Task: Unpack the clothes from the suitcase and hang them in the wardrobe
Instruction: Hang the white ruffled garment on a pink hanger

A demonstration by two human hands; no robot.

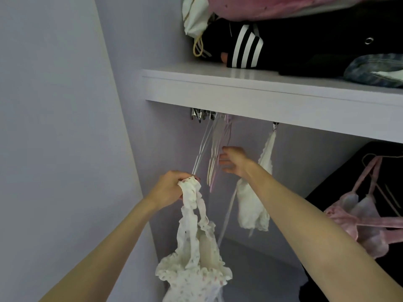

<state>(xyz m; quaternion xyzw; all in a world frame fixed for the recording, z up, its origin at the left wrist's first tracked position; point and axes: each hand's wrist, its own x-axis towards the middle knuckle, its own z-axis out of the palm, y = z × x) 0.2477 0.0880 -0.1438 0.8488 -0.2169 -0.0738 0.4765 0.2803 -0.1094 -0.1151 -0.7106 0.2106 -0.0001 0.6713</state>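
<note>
My left hand [169, 188] is shut on the straps of a white ruffled floral garment [196, 258], which dangles below it inside the wardrobe. My right hand [233, 161] is open, fingers spread, right beside a bunch of empty white and pink hangers [214, 153] that hang from the rail under the shelf. A white frilly garment [253, 205] hangs just right of that hand, partly behind my forearm. The suitcase is out of view.
The white shelf [250, 88] above carries folded dark clothes with a striped cuff [246, 49], pink fabric and denim. A pink strappy top [366, 216] hangs on a hanger at the right before a black garment. The wardrobe's left wall [65, 127] stands close.
</note>
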